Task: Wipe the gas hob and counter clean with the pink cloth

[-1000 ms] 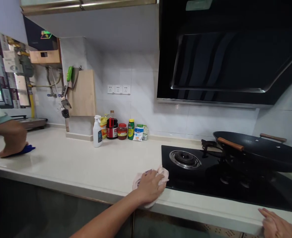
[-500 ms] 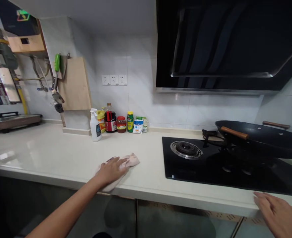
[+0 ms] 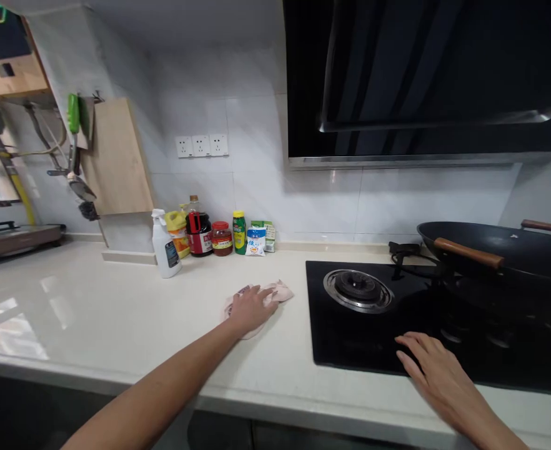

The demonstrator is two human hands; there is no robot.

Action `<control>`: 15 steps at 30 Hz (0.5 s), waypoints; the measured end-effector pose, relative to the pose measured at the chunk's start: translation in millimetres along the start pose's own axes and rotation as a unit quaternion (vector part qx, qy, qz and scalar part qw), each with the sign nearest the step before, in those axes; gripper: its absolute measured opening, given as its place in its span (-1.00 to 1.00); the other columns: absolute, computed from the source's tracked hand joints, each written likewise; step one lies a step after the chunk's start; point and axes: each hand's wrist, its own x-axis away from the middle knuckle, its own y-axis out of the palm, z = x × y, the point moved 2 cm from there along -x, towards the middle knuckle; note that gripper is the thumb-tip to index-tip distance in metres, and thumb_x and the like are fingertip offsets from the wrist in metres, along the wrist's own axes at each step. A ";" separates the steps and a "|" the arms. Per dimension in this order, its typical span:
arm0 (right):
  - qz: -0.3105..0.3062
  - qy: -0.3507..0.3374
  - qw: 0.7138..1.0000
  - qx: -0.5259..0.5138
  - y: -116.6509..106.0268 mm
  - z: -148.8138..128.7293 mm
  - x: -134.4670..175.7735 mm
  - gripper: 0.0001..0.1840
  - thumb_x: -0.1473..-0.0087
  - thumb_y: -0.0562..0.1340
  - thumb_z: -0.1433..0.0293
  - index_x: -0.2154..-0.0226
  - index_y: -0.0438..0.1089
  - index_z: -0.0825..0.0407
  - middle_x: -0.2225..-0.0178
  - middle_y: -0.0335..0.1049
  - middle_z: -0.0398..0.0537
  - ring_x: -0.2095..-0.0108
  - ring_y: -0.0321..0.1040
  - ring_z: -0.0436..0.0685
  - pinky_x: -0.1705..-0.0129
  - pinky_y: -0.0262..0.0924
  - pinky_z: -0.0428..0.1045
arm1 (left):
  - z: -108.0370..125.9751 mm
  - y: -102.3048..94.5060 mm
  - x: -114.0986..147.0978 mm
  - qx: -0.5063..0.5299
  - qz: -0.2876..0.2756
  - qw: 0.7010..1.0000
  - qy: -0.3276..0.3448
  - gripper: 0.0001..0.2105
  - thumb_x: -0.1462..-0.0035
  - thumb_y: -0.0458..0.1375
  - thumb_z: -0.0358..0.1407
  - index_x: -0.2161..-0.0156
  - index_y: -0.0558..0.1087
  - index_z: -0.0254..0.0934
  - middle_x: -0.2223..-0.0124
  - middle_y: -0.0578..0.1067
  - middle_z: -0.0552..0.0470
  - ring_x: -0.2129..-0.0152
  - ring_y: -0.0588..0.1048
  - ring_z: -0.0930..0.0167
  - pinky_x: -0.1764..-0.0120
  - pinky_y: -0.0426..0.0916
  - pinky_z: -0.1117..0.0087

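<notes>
A pale pink cleaning cloth (image 3: 280, 292) lies crumpled on the white countertop, left of the black gas hob. My left hand (image 3: 252, 310) presses down on it, fingers bent over the fabric, and covers much of its middle. My right hand (image 3: 432, 369) hovers at the hob's front edge with nothing in it, fingers loosely bent and thumb apart. Whether it touches the glass of the gas hob (image 3: 350, 340) I cannot tell.
A white spray bottle (image 3: 165, 247) stands by the wall, beside a soy sauce bottle (image 3: 199, 234), a red-lidded jar (image 3: 222, 239), a green bottle (image 3: 239, 234) and a seasoning packet (image 3: 255, 242). A large wok (image 3: 528, 250) sits on the right burner. Overhead juts a black range hood (image 3: 397, 81).
My left hand has pushed the cloth to the right and farther from the counter's front edge. My right hand has come in from the lower right to the hob's front. The view has shifted.
</notes>
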 end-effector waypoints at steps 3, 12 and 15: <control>-0.023 -0.042 0.999 -0.014 11.2 1.4 -8.0 -0.62 -0.25 0.15 0.15 -0.04 0.47 -0.13 -0.07 0.43 0.01 -0.09 0.37 0.32 -0.08 0.38 0.22 | 25.3 10.3 -32.5 0.010 0.006 1.000 0.023 -0.49 -0.29 -0.10 0.13 -0.25 0.34 0.10 -0.31 0.33 -0.01 -0.25 0.25 0.11 -0.20 0.12 0.00; -0.004 -0.086 0.996 0.016 8.6 -3.6 -11.6 -0.49 -0.22 0.12 0.00 -0.10 0.45 -0.17 -0.17 0.39 -0.05 -0.10 0.39 0.40 0.03 0.45 0.30 | 90.7 41.4 -135.7 0.033 0.029 0.998 0.053 -0.43 -0.33 -0.21 0.16 -0.29 0.27 0.04 -0.21 0.42 -0.07 -0.18 0.32 0.11 -0.19 0.12 0.01; -0.033 -0.089 0.995 0.014 8.3 -0.3 -11.3 -0.50 -0.21 0.15 0.03 -0.13 0.43 -0.22 -0.19 0.37 -0.10 -0.12 0.38 0.42 0.03 0.46 0.32 | 97.7 50.6 -169.1 0.034 0.028 0.998 0.041 -0.41 -0.33 -0.24 0.16 -0.31 0.25 -0.02 -0.22 0.41 -0.13 -0.16 0.34 0.10 -0.17 0.14 -0.01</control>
